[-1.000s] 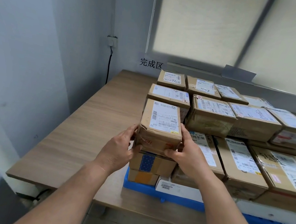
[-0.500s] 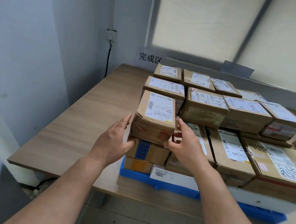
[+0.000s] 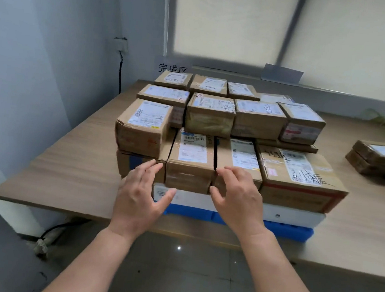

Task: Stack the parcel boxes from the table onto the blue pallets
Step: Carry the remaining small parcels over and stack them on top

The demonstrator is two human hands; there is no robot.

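Observation:
A brown parcel box (image 3: pixel 143 126) with a white label rests on top of the stack's front left corner, free of both hands. Several more labelled parcel boxes (image 3: pixel 258 119) fill the stack in rows on the blue pallet (image 3: pixel 291 231). My left hand (image 3: pixel 140 195) hovers in front of the stack's lower left boxes, fingers spread and holding nothing. My right hand (image 3: pixel 236 195) hangs beside it, fingers loosely bent in front of a front-row box (image 3: pixel 191 162), also holding nothing.
The pallet sits on a wooden table (image 3: pixel 71 157) against a grey wall. Two more brown boxes (image 3: pixel 375 158) lie on the table at the far right. A cable (image 3: pixel 120 71) runs down the wall behind. A white flat box (image 3: pixel 293 214) lies under the front row.
Both hands have let go of the brown box, which now rests on the stack's left corner. The hands have drawn back toward me and lower, and the view has shifted right.

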